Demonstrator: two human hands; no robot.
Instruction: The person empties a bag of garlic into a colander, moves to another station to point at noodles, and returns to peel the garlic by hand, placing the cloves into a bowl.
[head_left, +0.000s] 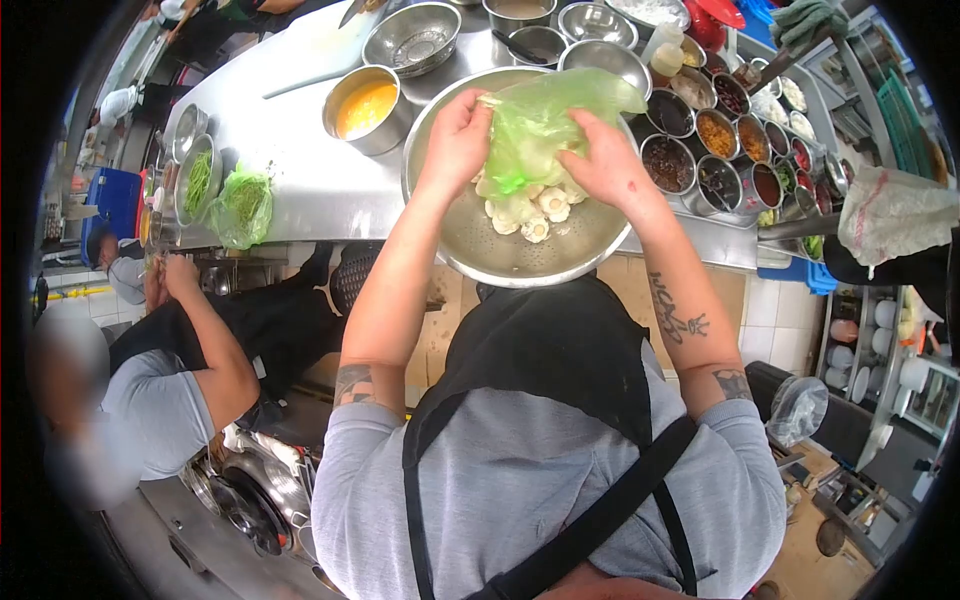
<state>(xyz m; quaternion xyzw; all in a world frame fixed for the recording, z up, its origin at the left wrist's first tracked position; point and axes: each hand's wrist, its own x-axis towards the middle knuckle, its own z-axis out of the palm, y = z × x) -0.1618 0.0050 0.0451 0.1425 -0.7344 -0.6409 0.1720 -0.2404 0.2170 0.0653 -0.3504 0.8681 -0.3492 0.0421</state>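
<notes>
A thin green plastic bag [535, 120] is stretched between my two hands, above a large metal colander [500, 250]. At the bag's left edge, the fingers of my left hand [461, 135] are closed on the plastic. My right hand [603, 160] grips the bag's right side, thumb and fingers pinched on it. White, round pieces that look like mushrooms [535, 229] lie in the colander under the bag; some are partly covered by the plastic.
Left of the colander stands a pot of yellow-orange liquid [366, 108]. Metal bowls [411, 38] line the back, and several ingredient containers [716, 134] fill the right. Farther left lies a green bag of greens [242, 206]. A co-worker [165, 390] is at the left.
</notes>
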